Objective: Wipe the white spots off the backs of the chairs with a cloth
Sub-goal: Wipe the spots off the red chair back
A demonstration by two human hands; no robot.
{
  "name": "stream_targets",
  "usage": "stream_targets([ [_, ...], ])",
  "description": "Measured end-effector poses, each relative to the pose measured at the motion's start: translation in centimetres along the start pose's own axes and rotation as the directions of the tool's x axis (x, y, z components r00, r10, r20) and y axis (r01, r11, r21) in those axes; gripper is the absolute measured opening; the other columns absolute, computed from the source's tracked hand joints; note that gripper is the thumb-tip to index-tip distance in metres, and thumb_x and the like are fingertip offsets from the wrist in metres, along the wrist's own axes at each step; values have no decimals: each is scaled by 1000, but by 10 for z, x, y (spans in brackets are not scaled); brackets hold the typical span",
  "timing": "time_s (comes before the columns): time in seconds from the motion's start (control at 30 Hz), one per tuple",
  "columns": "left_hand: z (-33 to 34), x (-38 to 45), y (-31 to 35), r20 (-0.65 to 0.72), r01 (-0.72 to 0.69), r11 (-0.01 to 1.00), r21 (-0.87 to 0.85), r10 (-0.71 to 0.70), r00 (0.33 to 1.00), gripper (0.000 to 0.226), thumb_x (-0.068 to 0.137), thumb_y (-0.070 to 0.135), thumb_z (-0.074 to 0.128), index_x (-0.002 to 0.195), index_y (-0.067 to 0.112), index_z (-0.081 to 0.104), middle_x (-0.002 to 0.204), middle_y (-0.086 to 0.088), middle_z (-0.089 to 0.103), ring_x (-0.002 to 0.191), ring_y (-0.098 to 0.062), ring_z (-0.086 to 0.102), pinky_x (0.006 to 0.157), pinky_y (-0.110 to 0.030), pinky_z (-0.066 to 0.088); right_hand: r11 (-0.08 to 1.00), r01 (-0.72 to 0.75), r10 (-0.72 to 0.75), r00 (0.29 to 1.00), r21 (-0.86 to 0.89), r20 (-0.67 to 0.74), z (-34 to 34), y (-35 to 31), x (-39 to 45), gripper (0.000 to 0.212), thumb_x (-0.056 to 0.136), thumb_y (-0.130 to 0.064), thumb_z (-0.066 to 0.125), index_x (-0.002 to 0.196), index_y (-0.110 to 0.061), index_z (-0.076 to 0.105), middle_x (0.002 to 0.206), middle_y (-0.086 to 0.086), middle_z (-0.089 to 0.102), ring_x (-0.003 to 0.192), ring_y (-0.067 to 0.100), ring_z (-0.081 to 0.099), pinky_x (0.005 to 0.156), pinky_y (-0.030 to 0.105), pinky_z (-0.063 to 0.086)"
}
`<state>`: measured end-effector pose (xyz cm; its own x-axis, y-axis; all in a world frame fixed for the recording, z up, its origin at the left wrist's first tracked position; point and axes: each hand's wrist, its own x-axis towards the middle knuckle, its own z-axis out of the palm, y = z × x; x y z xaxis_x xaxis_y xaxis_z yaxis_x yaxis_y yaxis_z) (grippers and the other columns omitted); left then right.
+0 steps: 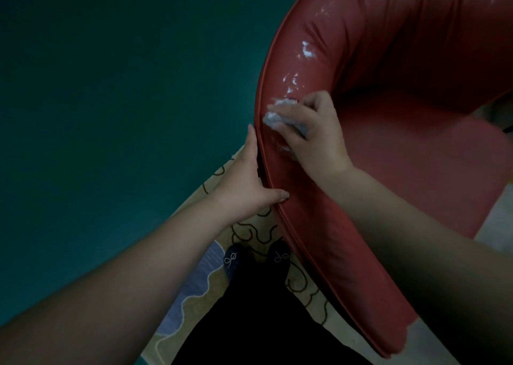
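Observation:
A red leather chair (pixel 388 59) with a curved, padded back fills the right side of the view. White spots (pixel 308 51) and smears run along the top of its back. My right hand (pixel 313 131) grips a crumpled grey-white cloth (pixel 273 119) and presses it on the chair's back, just below the lowest smears. My left hand (pixel 249 181) holds the outer edge of the back, thumb on the top seam and fingers behind it, hidden from view.
A dark teal wall (pixel 111 87) stands close on the left behind the chair. Below lies a patterned beige and blue rug (pixel 194 281), with my dark-slippered feet (pixel 258 259) right against the chair's back. The red seat cushion (pixel 416 170) lies at right.

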<state>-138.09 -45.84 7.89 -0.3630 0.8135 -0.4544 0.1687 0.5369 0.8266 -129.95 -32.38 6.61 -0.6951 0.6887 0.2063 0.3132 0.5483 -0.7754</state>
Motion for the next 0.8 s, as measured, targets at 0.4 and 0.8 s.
stream_targets([
  [0.4,1,-1,2,-7,23,999,47,-23,1000,131,68,16,84,150,26,-18,155,10,23,134,-11,40,111,-32,36,1000,2,-2,1000,0,26,-2,-2,-18,24,86,-29,68,109,-28,72,102,1,43,98,17,50,88,23,45],
  [0.8,1,0,1,25,49,999,21,-50,998,129,71,16,81,148,31,-21,152,13,30,129,-7,44,107,-30,40,995,-32,27,998,100,54,-10,1,-47,22,82,-20,73,103,-27,73,102,-5,43,96,3,47,87,18,46],
])
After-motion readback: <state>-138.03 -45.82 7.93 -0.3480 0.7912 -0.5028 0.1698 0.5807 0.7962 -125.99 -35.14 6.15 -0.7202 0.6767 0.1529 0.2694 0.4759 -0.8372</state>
